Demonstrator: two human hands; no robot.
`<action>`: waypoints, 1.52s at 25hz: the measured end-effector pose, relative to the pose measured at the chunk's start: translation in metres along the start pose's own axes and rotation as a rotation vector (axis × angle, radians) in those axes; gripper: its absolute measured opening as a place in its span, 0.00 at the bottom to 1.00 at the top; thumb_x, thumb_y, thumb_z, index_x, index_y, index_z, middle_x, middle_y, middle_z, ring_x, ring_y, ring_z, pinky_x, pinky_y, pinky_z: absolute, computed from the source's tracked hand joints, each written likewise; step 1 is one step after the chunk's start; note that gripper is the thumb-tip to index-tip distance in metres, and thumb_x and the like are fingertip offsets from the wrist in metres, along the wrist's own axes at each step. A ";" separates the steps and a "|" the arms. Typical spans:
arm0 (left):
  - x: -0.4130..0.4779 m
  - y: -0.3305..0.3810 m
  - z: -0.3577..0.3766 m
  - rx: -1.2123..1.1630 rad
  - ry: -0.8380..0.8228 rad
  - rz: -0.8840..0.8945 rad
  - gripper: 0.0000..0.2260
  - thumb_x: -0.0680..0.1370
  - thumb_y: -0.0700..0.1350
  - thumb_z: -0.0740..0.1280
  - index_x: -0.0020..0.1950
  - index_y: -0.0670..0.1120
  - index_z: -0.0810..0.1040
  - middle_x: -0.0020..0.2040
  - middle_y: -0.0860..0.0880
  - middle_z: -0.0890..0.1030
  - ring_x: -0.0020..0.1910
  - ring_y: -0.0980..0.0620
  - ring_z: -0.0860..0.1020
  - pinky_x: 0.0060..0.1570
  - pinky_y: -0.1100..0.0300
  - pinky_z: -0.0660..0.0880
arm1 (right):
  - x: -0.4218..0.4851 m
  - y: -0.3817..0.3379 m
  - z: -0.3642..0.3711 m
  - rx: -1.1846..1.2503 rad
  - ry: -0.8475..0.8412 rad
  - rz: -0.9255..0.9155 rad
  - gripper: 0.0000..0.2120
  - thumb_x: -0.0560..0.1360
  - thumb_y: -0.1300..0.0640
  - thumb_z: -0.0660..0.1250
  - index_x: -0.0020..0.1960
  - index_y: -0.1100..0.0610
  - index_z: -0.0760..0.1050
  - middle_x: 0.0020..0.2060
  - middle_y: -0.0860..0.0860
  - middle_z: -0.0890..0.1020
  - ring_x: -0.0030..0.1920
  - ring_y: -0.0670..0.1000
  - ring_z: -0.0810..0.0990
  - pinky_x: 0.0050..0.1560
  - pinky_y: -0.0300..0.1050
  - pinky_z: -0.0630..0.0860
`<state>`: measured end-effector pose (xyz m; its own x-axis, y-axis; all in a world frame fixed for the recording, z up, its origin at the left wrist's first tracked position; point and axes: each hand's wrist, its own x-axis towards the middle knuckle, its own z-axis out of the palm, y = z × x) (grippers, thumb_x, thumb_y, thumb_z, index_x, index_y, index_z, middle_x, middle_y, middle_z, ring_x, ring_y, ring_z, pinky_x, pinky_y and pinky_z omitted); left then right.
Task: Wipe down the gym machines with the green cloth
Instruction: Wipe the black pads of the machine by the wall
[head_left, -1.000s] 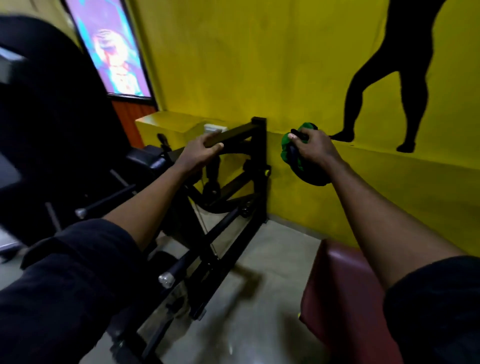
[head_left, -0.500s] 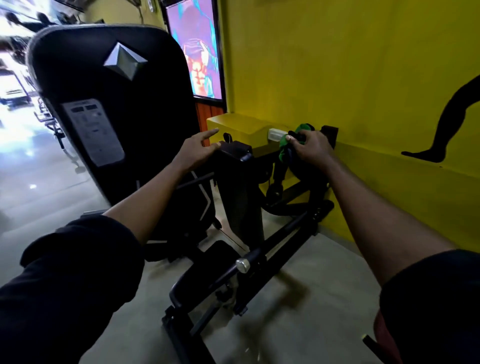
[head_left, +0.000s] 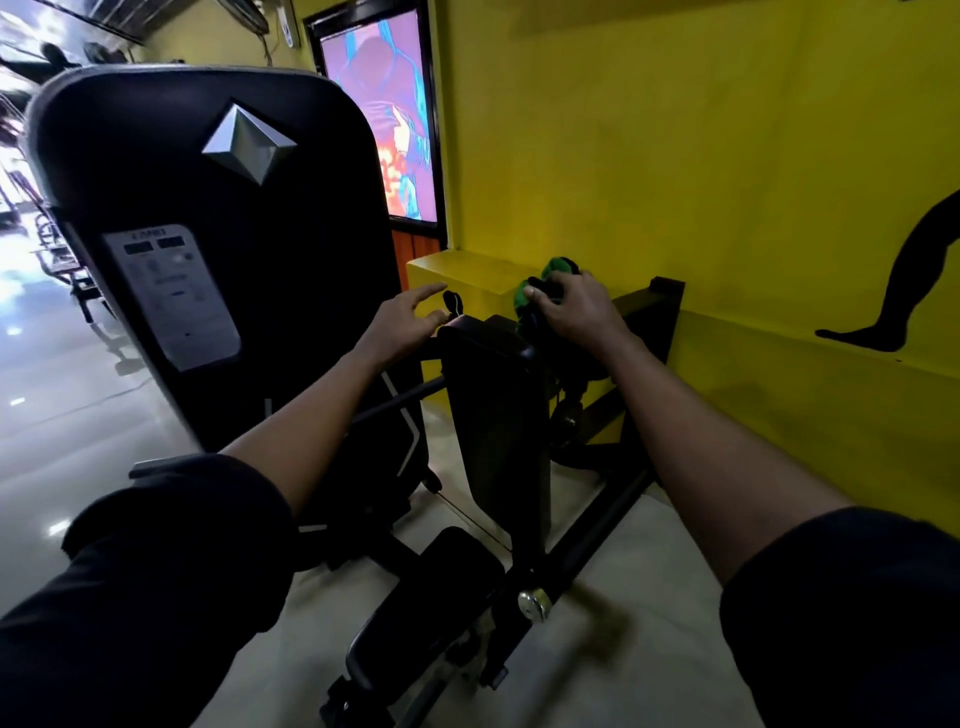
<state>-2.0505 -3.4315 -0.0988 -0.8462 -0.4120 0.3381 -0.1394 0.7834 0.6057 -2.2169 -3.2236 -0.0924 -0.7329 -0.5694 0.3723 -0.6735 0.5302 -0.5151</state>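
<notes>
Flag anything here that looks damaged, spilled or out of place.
Nothing stands out. The right hand grips the green cloth, the left hand is at the black pad; no spills or damage show.

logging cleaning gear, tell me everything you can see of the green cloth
The green cloth is bright green, soft-looking fabric, crumpled into a wad, not spread flat. The right hand holds it, fingers curled over it, so only green folds above the knuckles and by the fingertips show; the rest is hidden. It sits just behind the top of the machine's black upright pad, in front of the yellow ledge. What it presses on underneath cannot be seen, nor can wetness or dirt be judged.
</notes>
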 end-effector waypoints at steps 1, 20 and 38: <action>0.010 -0.005 0.005 -0.005 -0.013 -0.008 0.23 0.81 0.51 0.65 0.76 0.51 0.68 0.74 0.45 0.70 0.73 0.45 0.68 0.72 0.46 0.65 | 0.010 0.001 0.009 -0.022 -0.004 -0.006 0.29 0.80 0.36 0.61 0.70 0.57 0.73 0.62 0.61 0.75 0.63 0.61 0.73 0.60 0.56 0.74; 0.125 -0.138 0.059 0.029 -0.271 0.078 0.19 0.82 0.40 0.62 0.73 0.48 0.73 0.70 0.45 0.76 0.67 0.46 0.75 0.64 0.53 0.71 | 0.042 0.001 0.133 -0.425 0.034 0.120 0.21 0.79 0.41 0.60 0.68 0.49 0.74 0.64 0.58 0.75 0.64 0.61 0.72 0.61 0.60 0.71; 0.175 -0.195 0.065 -0.276 -0.314 0.288 0.16 0.71 0.52 0.77 0.59 0.56 0.84 0.53 0.53 0.82 0.50 0.64 0.79 0.50 0.65 0.77 | 0.061 -0.059 0.186 -0.654 0.286 0.464 0.15 0.77 0.45 0.61 0.58 0.53 0.75 0.53 0.57 0.78 0.57 0.61 0.74 0.54 0.58 0.70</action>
<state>-2.2047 -3.6259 -0.2047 -0.9498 -0.0042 0.3127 0.2279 0.6753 0.7014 -2.2037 -3.4067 -0.1833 -0.8854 -0.0709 0.4593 -0.1544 0.9770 -0.1468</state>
